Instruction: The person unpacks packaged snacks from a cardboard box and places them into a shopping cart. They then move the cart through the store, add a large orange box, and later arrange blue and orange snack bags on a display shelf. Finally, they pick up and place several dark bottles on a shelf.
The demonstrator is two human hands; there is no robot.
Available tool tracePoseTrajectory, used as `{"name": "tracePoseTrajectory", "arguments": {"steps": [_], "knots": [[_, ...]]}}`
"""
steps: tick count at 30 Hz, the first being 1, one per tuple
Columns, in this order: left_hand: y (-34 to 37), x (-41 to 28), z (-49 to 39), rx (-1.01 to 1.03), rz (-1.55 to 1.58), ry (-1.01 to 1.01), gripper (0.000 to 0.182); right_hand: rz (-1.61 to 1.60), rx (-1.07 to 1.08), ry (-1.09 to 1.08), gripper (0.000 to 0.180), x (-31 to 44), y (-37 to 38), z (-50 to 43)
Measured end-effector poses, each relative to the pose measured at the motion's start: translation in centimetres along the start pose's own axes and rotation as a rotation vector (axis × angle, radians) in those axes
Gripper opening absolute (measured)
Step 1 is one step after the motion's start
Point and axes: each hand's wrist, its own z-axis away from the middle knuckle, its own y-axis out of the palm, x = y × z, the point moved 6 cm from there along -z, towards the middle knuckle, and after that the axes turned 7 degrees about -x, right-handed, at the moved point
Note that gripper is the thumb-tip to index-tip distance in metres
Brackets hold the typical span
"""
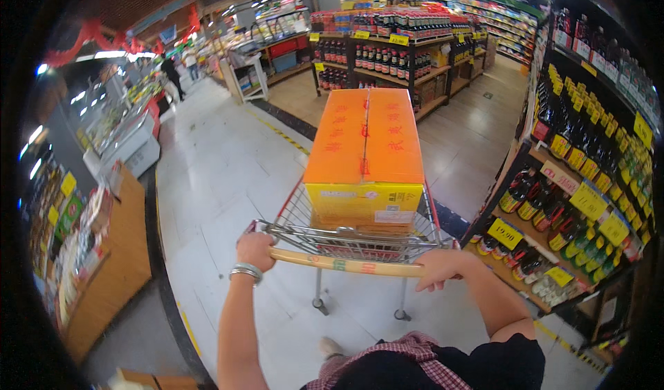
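My left hand (256,251) grips the left end of the pale yellow handle (342,263) of a wire shopping cart (290,238). A silver bangle circles that wrist. On the handle's right end rests my right hand (440,269), its fingers curled over the bar and partly hidden behind the wrist. A large carton (365,136) with an orange top and yellow side sits in the cart and rises above the basket rim. Red writing and a centre seam run along its top. Brown cardboard shows under it. Two caster wheels (320,306) stand on the pale floor below the handle.
Close on the right is a shelf unit (539,154) of dark sauce bottles with yellow price tags. A bottle display (410,60) stands ahead. Along the left are a wooden produce stand (111,265) and a white chest freezer (137,154). A person (171,76) in dark clothes is farther down the aisle.
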Motion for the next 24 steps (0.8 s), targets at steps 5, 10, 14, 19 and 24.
{"name": "tracePoseTrajectory", "arguments": {"steps": [5, 10, 14, 19, 24], "knots": [[1.9, 10.8, -10.9, 0.016, -0.032, 0.147, 0.009, -0.178, -0.022, 0.031, 0.042, 8.6, -3.5, -8.1], [5.5, 19.3, -21.1, 0.027, 0.006, 0.244, 0.008, -0.296, 0.049, -0.014, 0.046, 14.6, -7.3, -16.6], [8.4, 24.9, -28.9, 0.0, 0.035, 0.299, 0.006, -0.385, 0.077, -0.012, 0.045, 17.7, -11.0, -23.3], [11.1, 29.6, -37.8, 0.047, -0.009, 0.365, 0.007, -0.398, 0.007, 0.046, 0.044, 21.2, -16.6, -30.0], [13.8, 33.4, -47.5, 0.141, 0.002, 0.462, 0.007, -0.447, -0.072, 0.1, 0.042, 23.6, -21.9, -35.8]]}}
